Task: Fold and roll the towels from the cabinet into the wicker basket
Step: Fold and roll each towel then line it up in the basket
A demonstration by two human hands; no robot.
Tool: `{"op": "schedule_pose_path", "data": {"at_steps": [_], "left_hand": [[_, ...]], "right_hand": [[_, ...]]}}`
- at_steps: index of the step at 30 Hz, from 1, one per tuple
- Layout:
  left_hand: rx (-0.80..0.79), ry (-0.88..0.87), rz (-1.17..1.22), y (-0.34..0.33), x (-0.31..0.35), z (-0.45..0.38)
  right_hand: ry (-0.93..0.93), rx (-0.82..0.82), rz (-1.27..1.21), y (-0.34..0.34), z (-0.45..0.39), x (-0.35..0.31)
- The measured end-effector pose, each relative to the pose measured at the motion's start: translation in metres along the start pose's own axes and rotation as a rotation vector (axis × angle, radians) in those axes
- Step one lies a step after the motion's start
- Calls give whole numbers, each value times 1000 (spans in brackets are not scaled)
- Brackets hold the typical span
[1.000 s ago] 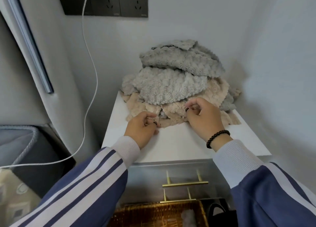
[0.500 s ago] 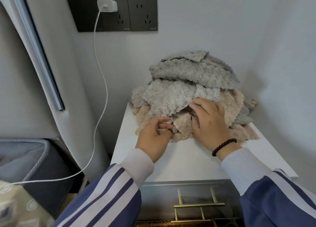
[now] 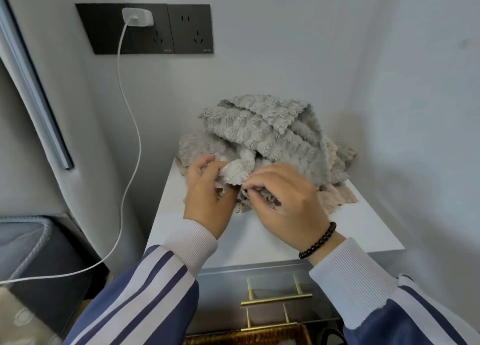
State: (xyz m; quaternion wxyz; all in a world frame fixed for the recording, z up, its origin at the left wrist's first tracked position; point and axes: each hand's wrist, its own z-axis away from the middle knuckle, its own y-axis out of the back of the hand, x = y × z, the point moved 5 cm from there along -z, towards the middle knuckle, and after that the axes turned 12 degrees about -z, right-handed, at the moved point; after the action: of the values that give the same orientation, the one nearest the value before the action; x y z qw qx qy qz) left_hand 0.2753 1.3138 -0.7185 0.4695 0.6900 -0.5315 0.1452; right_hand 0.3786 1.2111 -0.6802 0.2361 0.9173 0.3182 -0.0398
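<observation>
A heap of fluffy towels sits at the back of the white cabinet top (image 3: pixel 272 235). Grey towels (image 3: pixel 265 129) lie over beige ones (image 3: pixel 337 194). My left hand (image 3: pixel 207 196) grips a lifted flap of a grey towel (image 3: pixel 235 173) at the heap's front edge. My right hand (image 3: pixel 288 204) pinches towel fabric just beside it, fingers curled into the pile. The wicker basket (image 3: pixel 249 337) shows only as a rim at the bottom edge, below the cabinet front.
Brass drawer handles (image 3: pixel 275 296) are on the cabinet front. A black socket panel (image 3: pixel 187 30) holds a white charger (image 3: pixel 137 17) whose cable hangs down the left. Walls close in behind and right. A dark fabric bin (image 3: pixel 31 243) stands at the left.
Both hands moved up from the beige bottom edge into the heap and now lift a grey flap. The view tilted upward, so the basket has nearly left the frame.
</observation>
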Motion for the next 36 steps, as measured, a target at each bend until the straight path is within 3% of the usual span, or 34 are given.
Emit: {"op": "schedule_pose_path", "data": {"at_steps": [6, 12, 16, 20, 26, 34, 36], "left_hand": [[150, 28, 87, 20, 4, -3], [142, 314, 583, 40, -11, -13], [146, 413, 642, 53, -19, -14], [104, 458, 599, 57, -25, -8], [141, 522, 755, 76, -30, -1], [3, 591, 537, 69, -48, -3], [-30, 602, 534, 67, -47, -5]], "right_hand": [[-222, -160, 133, -6, 10, 24], [-570, -317, 358, -16, 20, 66], [-646, -291, 381, -17, 8, 88], [-626, -151, 401, -5, -9, 94], [-592, -574, 443, -36, -8, 94], [-865, -863, 449, -52, 10, 133], [-876, -868, 424, -50, 8, 133]]}}
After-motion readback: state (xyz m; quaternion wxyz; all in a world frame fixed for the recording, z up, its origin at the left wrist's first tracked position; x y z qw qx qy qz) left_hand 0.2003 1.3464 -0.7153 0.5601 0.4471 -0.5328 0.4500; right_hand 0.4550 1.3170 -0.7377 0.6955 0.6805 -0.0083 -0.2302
